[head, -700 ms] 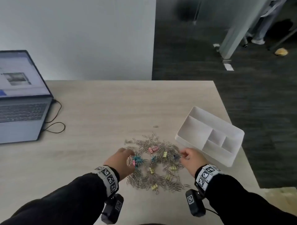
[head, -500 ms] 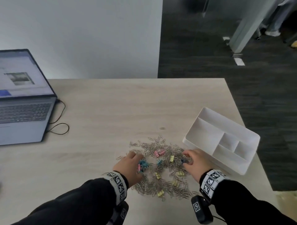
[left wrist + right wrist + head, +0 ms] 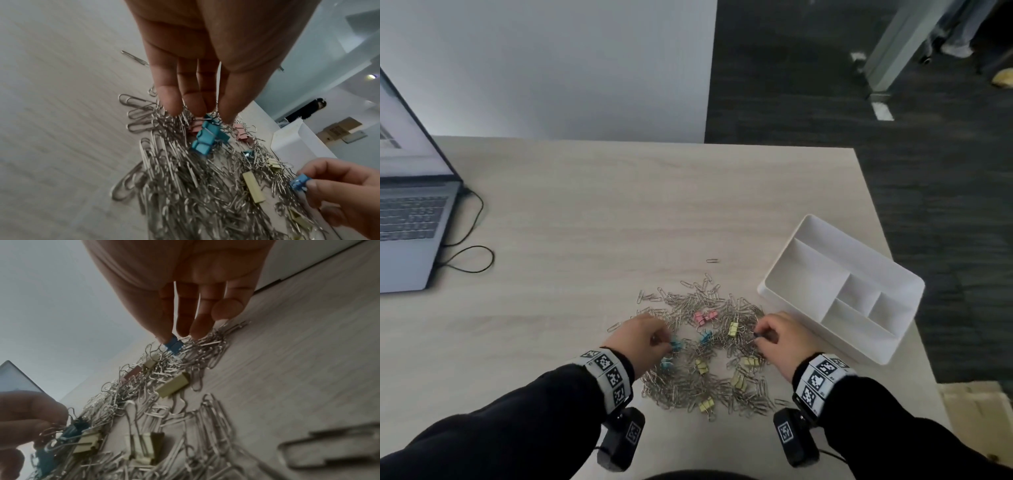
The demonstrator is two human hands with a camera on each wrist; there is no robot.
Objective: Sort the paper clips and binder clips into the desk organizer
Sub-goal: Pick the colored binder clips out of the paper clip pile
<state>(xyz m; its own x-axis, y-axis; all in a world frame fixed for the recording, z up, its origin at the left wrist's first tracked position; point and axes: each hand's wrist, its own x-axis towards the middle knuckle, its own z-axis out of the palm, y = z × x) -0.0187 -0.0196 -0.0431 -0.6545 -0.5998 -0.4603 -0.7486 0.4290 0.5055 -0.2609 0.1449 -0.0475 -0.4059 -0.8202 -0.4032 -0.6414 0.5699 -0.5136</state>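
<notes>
A pile of silver paper clips (image 3: 688, 387) mixed with pink, yellow and teal binder clips lies on the table in front of me. My left hand (image 3: 664, 341) is at the pile's left side, where its thumb and fingertips (image 3: 227, 113) pinch the wire handle of a teal binder clip (image 3: 207, 131). My right hand (image 3: 758, 334) is at the pile's right side and pinches a blue binder clip (image 3: 173, 345), which also shows in the left wrist view (image 3: 299, 183). The white desk organizer (image 3: 866, 349) sits just right of the pile, and its compartments are bare.
An open laptop (image 3: 410, 222) with a black cable (image 3: 465, 257) stands at the table's left. One stray paper clip (image 3: 712, 261) lies beyond the pile. The table's right edge runs just past the organizer, with dark carpet below.
Both hands stay at the sides of the pile. The right hand's fingers have curled onto the blue binder clip. The head view has shifted slightly.
</notes>
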